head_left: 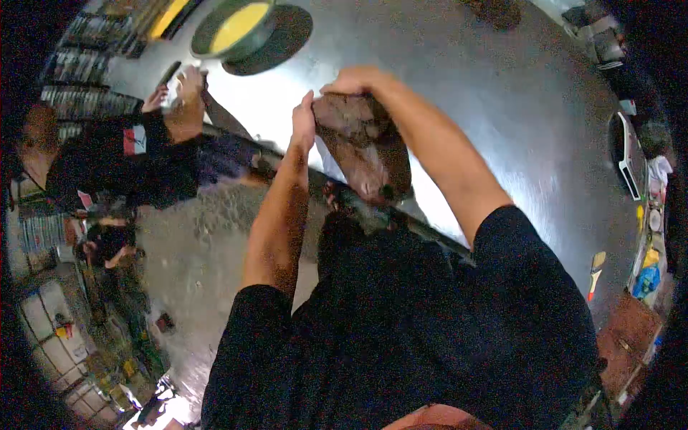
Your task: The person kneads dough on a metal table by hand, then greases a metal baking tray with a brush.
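Note:
A brown, creased piece that looks like leather hangs between my hands at the near edge of the metal table. My left hand grips its upper left corner, thumb upward. At the top edge, my right hand has its fingers closed over the same piece. The lower end of the piece reaches down over the table edge, close to my dark shirt. What lies beneath it is partly hidden.
Beyond my hands is a dark bowl with yellow contents. At the left a co-worker in dark clothes holds a dark slim object. A paintbrush and a white-framed device are on the right side of the table.

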`<action>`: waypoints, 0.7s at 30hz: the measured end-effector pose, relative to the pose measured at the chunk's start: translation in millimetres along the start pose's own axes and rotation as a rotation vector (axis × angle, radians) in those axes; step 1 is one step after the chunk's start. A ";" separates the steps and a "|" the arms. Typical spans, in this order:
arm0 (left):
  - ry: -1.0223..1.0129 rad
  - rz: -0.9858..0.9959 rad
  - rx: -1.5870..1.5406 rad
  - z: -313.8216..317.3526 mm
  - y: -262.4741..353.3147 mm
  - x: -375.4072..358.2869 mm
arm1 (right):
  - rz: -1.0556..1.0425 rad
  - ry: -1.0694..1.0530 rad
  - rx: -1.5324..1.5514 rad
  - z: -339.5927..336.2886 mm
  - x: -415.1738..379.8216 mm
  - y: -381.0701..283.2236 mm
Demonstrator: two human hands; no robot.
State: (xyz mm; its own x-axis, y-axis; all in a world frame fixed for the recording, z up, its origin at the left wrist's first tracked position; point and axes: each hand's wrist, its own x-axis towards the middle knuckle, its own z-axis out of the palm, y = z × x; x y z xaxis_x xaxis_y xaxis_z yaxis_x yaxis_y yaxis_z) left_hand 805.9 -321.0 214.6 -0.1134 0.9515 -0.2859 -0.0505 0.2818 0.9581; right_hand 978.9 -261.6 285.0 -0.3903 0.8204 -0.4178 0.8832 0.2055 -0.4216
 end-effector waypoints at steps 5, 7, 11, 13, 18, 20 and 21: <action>-0.031 0.030 -0.111 14.4 21.9 -43.3 | -0.080 0.127 -0.025 8.1 -35.6 1.7; -0.073 0.352 0.097 9.1 16.9 -57.8 | -0.133 0.218 0.016 9.7 -70.5 0.1; -0.085 0.525 0.263 18.9 50.3 -131.1 | -0.363 0.674 -0.002 31.7 -131.1 4.5; -0.142 0.557 0.327 17.1 60.8 -162.0 | -0.458 0.880 0.001 41.3 -164.2 1.4; -0.238 0.424 0.518 -15.8 81.8 -115.7 | -0.657 1.042 0.178 54.1 -190.4 1.5; -0.328 -0.030 0.428 -20.5 70.4 -39.4 | -0.569 1.012 0.166 61.8 -203.6 8.7; -0.383 -0.054 0.418 11.0 60.6 -37.4 | -0.504 0.997 0.161 65.2 -211.4 12.3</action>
State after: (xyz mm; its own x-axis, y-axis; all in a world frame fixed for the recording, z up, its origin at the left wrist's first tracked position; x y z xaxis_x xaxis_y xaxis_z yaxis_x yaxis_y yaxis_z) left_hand 818.0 -338.2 283.5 0.2503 0.8891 -0.3833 0.3599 0.2821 0.8893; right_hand 1055.3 -467.2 315.7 -0.2474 0.7379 0.6279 0.6116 0.6215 -0.4895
